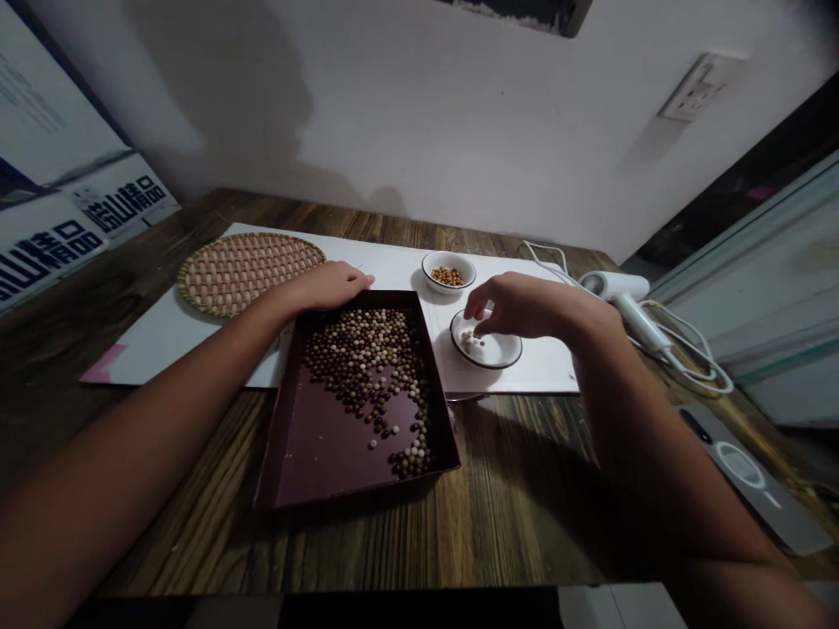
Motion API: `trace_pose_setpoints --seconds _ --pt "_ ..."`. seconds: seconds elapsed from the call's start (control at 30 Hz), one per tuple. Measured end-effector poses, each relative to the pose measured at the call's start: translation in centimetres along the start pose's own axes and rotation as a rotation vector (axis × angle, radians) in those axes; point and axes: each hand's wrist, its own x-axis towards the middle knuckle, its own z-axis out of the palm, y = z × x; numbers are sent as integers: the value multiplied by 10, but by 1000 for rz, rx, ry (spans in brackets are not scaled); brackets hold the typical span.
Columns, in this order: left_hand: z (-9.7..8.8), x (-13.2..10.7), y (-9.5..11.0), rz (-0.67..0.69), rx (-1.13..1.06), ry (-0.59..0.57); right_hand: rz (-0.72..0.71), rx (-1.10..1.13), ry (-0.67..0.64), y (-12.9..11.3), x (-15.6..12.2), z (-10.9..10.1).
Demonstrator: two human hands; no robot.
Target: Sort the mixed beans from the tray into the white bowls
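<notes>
A maroon box (328, 454) with low walls sits in front of me, holding many small round beads (367, 349) in dark brown and pale tan. They gather at its far end and along the right wall. My left hand (334, 284) grips the box's far-left rim; its fingertips are partly hidden. Over a white bowl with a dark rim (502, 354), my right hand (502, 301) points its fingers down, thumb and fingertips slightly apart. A few pale and dark beads lie in that bowl just below the fingertips. Behind it, a second white bowl (429, 265) contains golden-brown beads (447, 277).
A white board (393, 262) lies on the dark wooden table (511, 489). On its left rests an oval woven mat (253, 266). To the right are a white hair dryer (633, 306) with its cord and a grey phone (753, 476). Printed boxes (79, 218) stand at far left.
</notes>
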Motion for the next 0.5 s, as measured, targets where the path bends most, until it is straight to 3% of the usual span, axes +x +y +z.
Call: trace_pose_setpoints --seconds 0.1,0.23,0.37,0.5 --pt "0 1 -1 -1 7 3 -168 95 28 -33 -16 -2" --pt "0 -1 1 -27 6 -5 -451 118 -144 -86 -30 8" --pt "-1 -3 4 -28 7 1 -492 49 -375 -116 -31 23" --pt "-1 -3 5 -28 18 7 -511 -25 -443 -125 -30 32"
